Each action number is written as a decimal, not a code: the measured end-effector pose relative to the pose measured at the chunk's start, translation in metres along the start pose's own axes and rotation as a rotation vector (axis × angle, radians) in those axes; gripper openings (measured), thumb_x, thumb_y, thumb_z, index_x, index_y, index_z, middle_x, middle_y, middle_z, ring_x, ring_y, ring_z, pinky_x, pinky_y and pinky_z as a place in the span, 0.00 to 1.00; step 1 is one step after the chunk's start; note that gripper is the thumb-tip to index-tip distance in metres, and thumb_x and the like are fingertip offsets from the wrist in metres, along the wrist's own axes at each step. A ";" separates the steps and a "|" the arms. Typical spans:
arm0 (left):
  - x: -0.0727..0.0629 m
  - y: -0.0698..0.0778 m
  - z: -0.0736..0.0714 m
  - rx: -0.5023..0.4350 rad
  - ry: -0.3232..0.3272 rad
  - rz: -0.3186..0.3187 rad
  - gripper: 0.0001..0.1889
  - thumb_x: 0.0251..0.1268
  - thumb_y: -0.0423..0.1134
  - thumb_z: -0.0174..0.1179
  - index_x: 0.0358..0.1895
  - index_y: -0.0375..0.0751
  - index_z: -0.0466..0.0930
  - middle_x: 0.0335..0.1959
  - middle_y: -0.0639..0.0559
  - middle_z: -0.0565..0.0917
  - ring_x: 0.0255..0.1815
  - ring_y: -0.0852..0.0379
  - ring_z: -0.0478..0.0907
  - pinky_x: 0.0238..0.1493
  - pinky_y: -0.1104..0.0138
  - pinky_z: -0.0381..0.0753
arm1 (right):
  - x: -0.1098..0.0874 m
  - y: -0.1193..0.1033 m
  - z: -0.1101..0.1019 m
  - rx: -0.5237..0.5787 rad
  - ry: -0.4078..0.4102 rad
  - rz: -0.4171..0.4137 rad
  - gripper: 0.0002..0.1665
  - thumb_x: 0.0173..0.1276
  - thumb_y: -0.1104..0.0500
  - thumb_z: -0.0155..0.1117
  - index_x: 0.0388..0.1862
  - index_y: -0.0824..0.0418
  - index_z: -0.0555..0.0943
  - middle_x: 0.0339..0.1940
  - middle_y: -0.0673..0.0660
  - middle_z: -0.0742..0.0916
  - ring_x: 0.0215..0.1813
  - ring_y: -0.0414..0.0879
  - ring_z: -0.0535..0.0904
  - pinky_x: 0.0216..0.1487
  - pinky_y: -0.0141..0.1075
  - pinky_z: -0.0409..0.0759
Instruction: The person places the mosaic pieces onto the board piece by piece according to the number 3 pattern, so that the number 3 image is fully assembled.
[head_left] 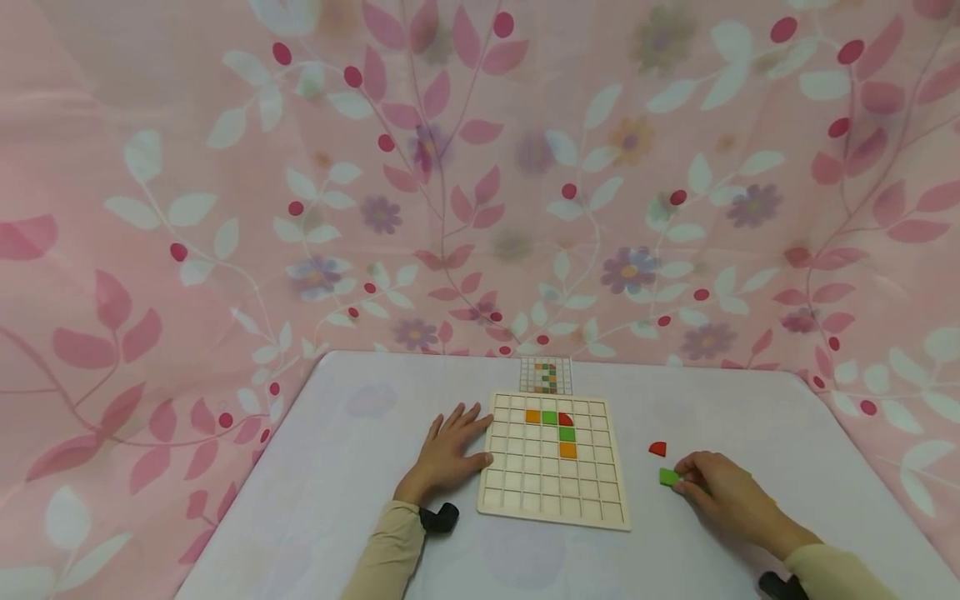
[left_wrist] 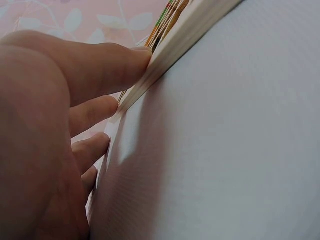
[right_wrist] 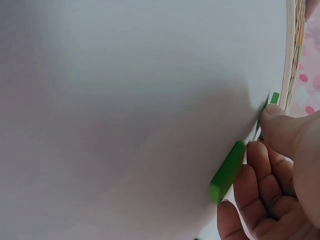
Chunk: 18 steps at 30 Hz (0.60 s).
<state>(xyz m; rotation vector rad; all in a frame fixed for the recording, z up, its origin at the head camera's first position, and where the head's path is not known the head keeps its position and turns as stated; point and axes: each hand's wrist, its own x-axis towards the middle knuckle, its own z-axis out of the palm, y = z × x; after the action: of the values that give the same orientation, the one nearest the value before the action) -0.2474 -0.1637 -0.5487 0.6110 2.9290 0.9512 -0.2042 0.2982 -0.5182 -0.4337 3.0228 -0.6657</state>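
Note:
A wooden grid board (head_left: 525,483) lies on the table, with orange, green and red tiles (head_left: 567,434) set in its upper cells. My left hand (head_left: 447,454) rests at the board's left edge, fingers spread; its thumb (left_wrist: 115,67) touches the rim. To the right of the board, my right hand (head_left: 723,492) pinches a green square tile (head_left: 668,477) between thumb and fingers. A red quarter-round tile (head_left: 657,449) lies just beyond that tile. Another green tile (right_wrist: 228,172) sits by the curled fingers in the right wrist view; the hand hides it in the head view.
Behind the board lies a small pattern card (head_left: 546,376) with a printed grid of coloured cells. A white cloth covers the table (head_left: 345,467), and a pink floral curtain (head_left: 480,183) hangs along its back edge. Bits of yellow show beside the right hand.

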 end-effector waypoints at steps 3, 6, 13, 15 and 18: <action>0.000 0.000 0.000 0.001 0.003 -0.003 0.35 0.72 0.49 0.64 0.80 0.47 0.71 0.85 0.45 0.63 0.89 0.38 0.49 0.84 0.33 0.41 | 0.003 -0.004 0.003 -0.011 0.021 -0.044 0.14 0.67 0.56 0.78 0.46 0.61 0.85 0.36 0.46 0.84 0.38 0.35 0.76 0.38 0.32 0.81; 0.000 0.001 0.000 0.007 -0.001 -0.003 0.35 0.71 0.49 0.64 0.80 0.47 0.70 0.85 0.44 0.63 0.89 0.37 0.49 0.84 0.33 0.41 | 0.006 -0.008 0.005 -0.032 0.036 -0.078 0.14 0.66 0.56 0.79 0.45 0.60 0.85 0.36 0.45 0.84 0.38 0.35 0.75 0.39 0.32 0.81; 0.000 0.000 0.001 -0.002 0.007 0.007 0.36 0.71 0.50 0.65 0.79 0.44 0.71 0.85 0.42 0.64 0.88 0.36 0.51 0.83 0.32 0.41 | 0.018 -0.022 0.006 -0.007 0.040 -0.137 0.15 0.67 0.54 0.78 0.46 0.60 0.85 0.38 0.45 0.85 0.39 0.35 0.75 0.40 0.33 0.82; 0.000 -0.001 0.002 -0.001 0.009 0.005 0.35 0.71 0.50 0.64 0.79 0.45 0.71 0.85 0.42 0.64 0.88 0.36 0.51 0.83 0.32 0.41 | 0.022 -0.028 0.007 -0.003 0.031 -0.132 0.15 0.68 0.54 0.77 0.47 0.60 0.85 0.37 0.45 0.85 0.39 0.35 0.75 0.40 0.33 0.82; 0.001 -0.002 0.002 0.014 0.005 0.003 0.35 0.71 0.50 0.64 0.80 0.46 0.70 0.85 0.44 0.63 0.89 0.38 0.50 0.84 0.33 0.41 | 0.027 -0.036 0.009 -0.008 0.019 -0.130 0.13 0.70 0.54 0.76 0.47 0.59 0.85 0.36 0.45 0.84 0.38 0.34 0.74 0.39 0.33 0.81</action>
<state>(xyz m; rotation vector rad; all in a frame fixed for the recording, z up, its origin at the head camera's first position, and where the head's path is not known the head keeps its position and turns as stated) -0.2491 -0.1639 -0.5516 0.6152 2.9425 0.9340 -0.2200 0.2556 -0.5107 -0.6325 3.0360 -0.6681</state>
